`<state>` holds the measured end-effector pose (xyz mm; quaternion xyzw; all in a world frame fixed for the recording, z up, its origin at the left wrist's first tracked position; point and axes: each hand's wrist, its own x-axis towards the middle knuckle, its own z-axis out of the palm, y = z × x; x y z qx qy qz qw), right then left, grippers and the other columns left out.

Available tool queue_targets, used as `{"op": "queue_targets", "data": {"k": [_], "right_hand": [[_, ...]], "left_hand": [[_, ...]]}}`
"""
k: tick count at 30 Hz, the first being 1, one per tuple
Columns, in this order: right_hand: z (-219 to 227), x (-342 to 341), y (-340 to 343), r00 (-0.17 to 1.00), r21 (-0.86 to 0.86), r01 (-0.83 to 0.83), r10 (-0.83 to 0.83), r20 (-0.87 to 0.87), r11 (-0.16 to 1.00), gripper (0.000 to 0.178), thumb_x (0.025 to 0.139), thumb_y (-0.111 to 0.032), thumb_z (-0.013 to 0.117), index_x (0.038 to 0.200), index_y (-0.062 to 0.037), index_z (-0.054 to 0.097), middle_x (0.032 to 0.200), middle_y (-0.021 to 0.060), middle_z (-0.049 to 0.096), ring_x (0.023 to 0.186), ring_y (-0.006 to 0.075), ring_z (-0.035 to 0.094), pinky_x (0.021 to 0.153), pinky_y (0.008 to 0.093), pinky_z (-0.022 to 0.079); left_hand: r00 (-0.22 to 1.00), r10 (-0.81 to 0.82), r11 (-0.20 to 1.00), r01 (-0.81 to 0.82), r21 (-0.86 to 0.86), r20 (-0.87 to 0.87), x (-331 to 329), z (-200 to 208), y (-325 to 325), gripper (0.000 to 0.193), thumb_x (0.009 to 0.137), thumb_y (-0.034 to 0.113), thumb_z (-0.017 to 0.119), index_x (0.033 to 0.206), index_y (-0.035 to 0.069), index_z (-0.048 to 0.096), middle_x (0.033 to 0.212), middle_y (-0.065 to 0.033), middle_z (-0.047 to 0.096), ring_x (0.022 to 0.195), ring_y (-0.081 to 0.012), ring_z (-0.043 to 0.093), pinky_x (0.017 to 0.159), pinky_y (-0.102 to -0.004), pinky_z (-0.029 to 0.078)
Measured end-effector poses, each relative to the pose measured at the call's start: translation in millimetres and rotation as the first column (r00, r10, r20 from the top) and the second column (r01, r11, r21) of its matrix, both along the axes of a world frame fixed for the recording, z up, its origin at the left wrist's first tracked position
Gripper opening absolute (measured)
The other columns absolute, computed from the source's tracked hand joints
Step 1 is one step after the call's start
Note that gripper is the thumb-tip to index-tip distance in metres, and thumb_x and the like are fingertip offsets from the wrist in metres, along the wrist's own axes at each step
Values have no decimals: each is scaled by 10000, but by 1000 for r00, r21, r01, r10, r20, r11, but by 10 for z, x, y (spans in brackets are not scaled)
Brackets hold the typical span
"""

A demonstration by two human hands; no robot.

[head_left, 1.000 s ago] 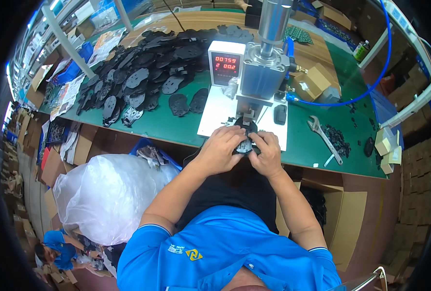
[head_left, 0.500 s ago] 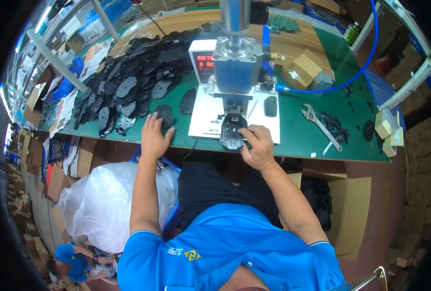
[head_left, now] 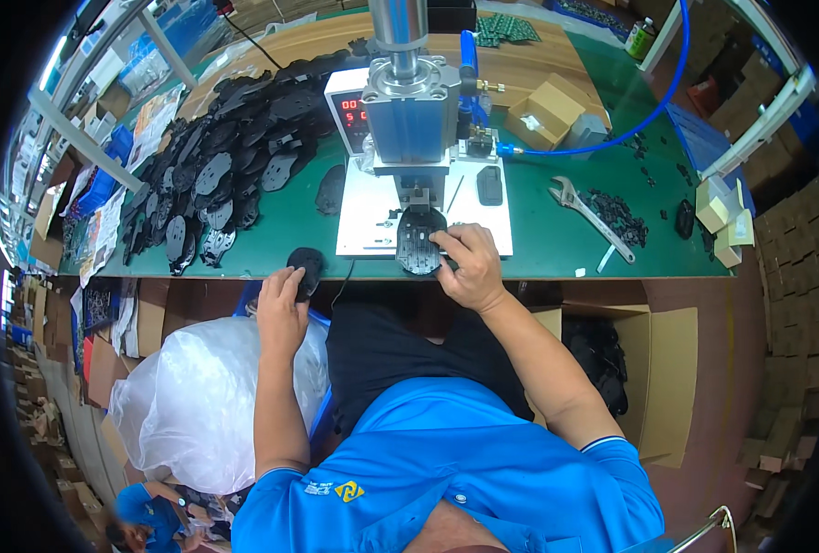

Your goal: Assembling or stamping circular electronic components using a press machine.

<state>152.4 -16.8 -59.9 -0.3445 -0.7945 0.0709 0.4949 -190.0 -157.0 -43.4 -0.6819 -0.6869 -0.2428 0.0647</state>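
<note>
Nearest, below the counter (head_left: 538, 241) edge, a clear plastic bag (head_left: 188, 405) bulges on the left and an open cardboard box (head_left: 654, 369) sits on the right. The left hand (head_left: 282, 309) hangs at the counter's front edge, fingers closed on one black sole piece (head_left: 306, 265). The right hand (head_left: 469, 267) rests on the white base plate (head_left: 363, 221), fingers pressed on a second black sole piece (head_left: 420, 241) lying under the press head (head_left: 411, 120) (its lower edge hidden by the fingers). Further back, one wrench (head_left: 592, 217) lies to the right, beside a scatter of small black parts (head_left: 623, 214). A heap of black sole pieces (head_left: 225, 175), too many to count, fills the far left, and one small cardboard box (head_left: 546, 112) stands behind
</note>
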Motion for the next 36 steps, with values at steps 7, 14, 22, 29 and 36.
{"op": "queue_targets", "data": {"k": [7, 14, 22, 29, 36], "right_hand": [[-14, 19, 7, 1000, 2, -10, 10, -6, 1000, 385, 774, -22, 811, 1156, -69, 825, 1100, 86, 712, 980, 283, 654, 968, 391, 521], [17, 2, -1, 1000, 14, -6, 6, -7, 1000, 380, 784, -28, 816, 1162, -65, 823, 1102, 87, 715, 976, 280, 654, 964, 389, 522], [98, 47, -13, 964, -147, -100, 59, -260, 984, 343, 853, -23, 823, 1196, -33, 809, 1146, 104, 738, 979, 288, 676, 947, 388, 547], [258, 767, -745, 945, -291, -81, -19, -325, 953, 352, 920, 20, 787, 1271, -3, 781, 1212, 116, 738, 1016, 265, 687, 949, 349, 543], [-246, 2004, -1721, 898, -524, 329, -432, -84, 786, 377, 880, 27, 718, 1248, -11, 789, 1173, 128, 733, 1023, 284, 678, 963, 350, 531]], "left_hand": [[962, -95, 991, 67, 115, 254, 333, 310, 130, 404, 927, -40, 755, 1327, 16, 760, 1322, -129, 779, 1194, -338, 711, 1063, -399, 563], [925, -256, 956, 199, 214, 280, 577, 462, 251, 409, 906, -45, 764, 1310, 16, 757, 1294, -128, 786, 1176, -335, 725, 1051, -407, 577], [940, -319, 929, 284, 239, 123, 874, 542, 523, 440, 871, -51, 780, 1303, 30, 755, 1299, -123, 781, 1180, -347, 729, 1036, -438, 593], [894, -443, 862, 445, 244, -69, 1381, 461, 813, 483, 852, -36, 745, 1329, 41, 747, 1327, -111, 773, 1223, -335, 728, 1076, -448, 588], [898, -395, 858, 436, 273, -191, 1469, 349, 880, 407, 927, 26, 734, 1334, 32, 752, 1343, -104, 774, 1271, -319, 730, 1093, -444, 591]]}}
